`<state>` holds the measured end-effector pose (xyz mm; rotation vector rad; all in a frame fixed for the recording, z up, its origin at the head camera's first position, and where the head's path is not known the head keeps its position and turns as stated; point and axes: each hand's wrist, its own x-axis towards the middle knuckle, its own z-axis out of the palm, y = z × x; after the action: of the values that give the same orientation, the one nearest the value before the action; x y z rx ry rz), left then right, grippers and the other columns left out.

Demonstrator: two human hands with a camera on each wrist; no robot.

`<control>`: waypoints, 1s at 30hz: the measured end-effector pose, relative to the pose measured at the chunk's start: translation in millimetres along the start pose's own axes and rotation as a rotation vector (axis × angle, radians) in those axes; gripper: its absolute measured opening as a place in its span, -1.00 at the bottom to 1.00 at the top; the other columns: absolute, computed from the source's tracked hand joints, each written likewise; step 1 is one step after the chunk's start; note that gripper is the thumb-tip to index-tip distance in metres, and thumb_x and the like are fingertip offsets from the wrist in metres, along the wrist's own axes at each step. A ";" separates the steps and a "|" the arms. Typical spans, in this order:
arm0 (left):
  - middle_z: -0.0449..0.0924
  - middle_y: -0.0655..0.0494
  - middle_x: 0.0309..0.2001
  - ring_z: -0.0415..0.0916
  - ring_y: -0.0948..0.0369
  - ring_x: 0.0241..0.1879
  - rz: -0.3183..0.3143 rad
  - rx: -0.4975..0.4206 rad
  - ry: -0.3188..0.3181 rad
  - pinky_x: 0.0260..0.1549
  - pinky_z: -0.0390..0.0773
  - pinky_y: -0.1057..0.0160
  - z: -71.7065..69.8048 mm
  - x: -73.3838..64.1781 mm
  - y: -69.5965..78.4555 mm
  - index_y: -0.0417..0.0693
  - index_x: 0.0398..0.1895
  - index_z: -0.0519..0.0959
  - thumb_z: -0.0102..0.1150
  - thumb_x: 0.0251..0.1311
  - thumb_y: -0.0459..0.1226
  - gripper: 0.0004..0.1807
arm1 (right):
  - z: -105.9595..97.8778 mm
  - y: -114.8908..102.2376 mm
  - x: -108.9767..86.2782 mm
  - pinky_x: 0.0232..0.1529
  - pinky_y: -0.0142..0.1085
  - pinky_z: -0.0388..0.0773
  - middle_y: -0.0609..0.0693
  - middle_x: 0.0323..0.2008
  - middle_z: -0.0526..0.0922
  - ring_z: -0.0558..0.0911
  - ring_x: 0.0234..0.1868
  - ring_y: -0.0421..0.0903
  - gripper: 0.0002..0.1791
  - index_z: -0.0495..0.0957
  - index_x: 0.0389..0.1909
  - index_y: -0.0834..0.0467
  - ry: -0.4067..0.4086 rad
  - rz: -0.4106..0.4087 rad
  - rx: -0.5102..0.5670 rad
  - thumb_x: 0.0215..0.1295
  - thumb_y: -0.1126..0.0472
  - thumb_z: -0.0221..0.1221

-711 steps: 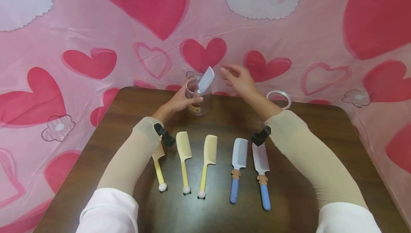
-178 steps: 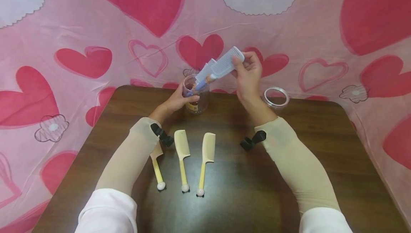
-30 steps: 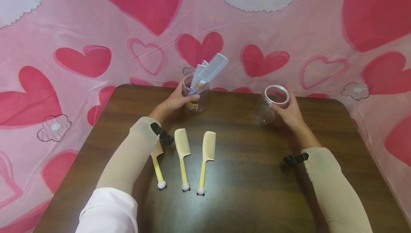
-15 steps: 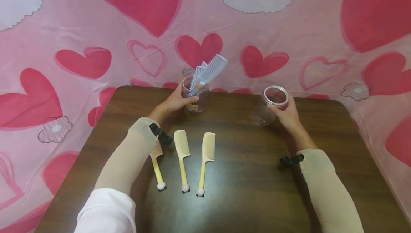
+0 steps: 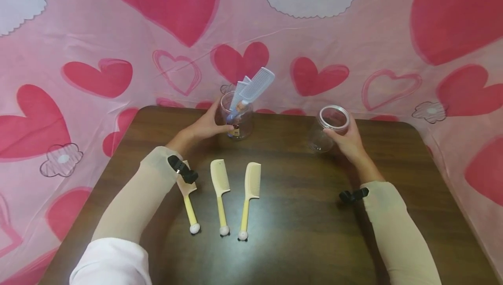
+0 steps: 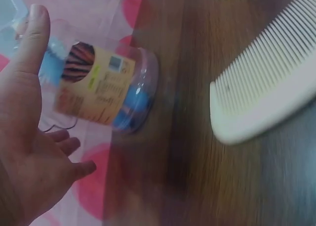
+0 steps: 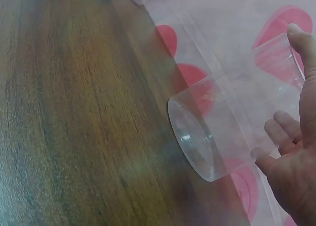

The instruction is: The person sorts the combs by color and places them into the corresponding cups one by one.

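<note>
Blue combs (image 5: 259, 83) stand handle-down in a clear jar (image 5: 246, 123) at the back of the table, their toothed heads leaning out over the rim. My left hand (image 5: 203, 125) is beside this jar, thumb near its label; in the left wrist view its fingers are spread and straight, not wrapped round the jar. Over at the right, my right hand (image 5: 349, 140) holds a second clear jar (image 5: 320, 140) near its silver-looking rim, thumb in front and fingers behind. Nothing shows inside that jar. Three yellow combs (image 5: 221, 178) lie side by side nearer the front.
The brown wooden table (image 5: 298, 232) has its back edge close to a pink cloth (image 5: 165, 27) printed with hearts. The left sleeve strap (image 5: 182, 169) partly covers the leftmost yellow comb (image 5: 190, 211).
The blue combs lying on the table earlier are now in the left jar. My right hand went from a blue comb to the second jar. My left hand has just loosened and drawn slightly left.
</note>
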<state>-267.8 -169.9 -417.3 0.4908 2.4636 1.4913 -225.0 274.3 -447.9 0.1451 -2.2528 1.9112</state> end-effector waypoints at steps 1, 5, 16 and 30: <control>-0.10 -0.14 0.61 -0.14 -0.08 0.59 -0.018 0.035 -0.004 0.51 -0.11 -0.21 -3.9 -5.2 1.7 0.05 0.66 -0.27 0.42 0.22 -0.20 0.18 | 0.4 -0.4 -0.2 0.13 -0.56 0.38 0.21 0.29 0.35 0.40 0.25 -0.01 -0.15 0.16 0.50 0.22 0.001 0.001 -0.005 0.23 0.48 0.32; -0.16 -0.20 0.62 -0.15 -0.14 0.59 -0.095 0.120 -0.012 0.49 -0.03 -0.21 -20.5 -25.8 10.6 -0.07 0.66 -0.25 0.29 0.36 -0.05 0.08 | 0.0 -2.7 -1.4 0.12 -0.57 0.38 0.20 0.29 0.36 0.41 0.25 0.02 -0.14 0.15 0.51 0.22 0.005 0.007 -0.021 0.23 0.47 0.33; -0.06 -0.41 0.55 -0.11 -0.29 0.54 -0.143 0.389 -0.126 0.46 -0.02 -0.29 -54.1 -81.9 19.1 -0.37 0.58 -0.08 0.15 0.45 -0.01 -0.06 | 3.9 -19.0 -6.9 0.14 -0.57 0.37 0.28 0.29 0.34 0.40 0.25 0.05 -0.15 0.14 0.50 0.29 0.001 0.013 -0.027 0.23 0.48 0.31; 0.40 -0.61 0.18 0.42 -0.39 0.19 -0.370 0.501 -0.109 0.15 0.46 -0.30 -52.3 -143.7 -2.2 -0.63 0.36 0.15 0.15 0.41 0.07 -0.08 | -0.3 0.6 1.3 0.23 -0.47 0.33 0.25 0.33 0.34 0.38 0.28 -0.03 -0.11 0.12 0.53 0.23 0.009 0.008 -0.057 0.23 0.45 0.34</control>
<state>-154.4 -269.6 -393.1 0.1684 2.6437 0.6899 -226.4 274.8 -448.2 0.1193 -2.3021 1.8460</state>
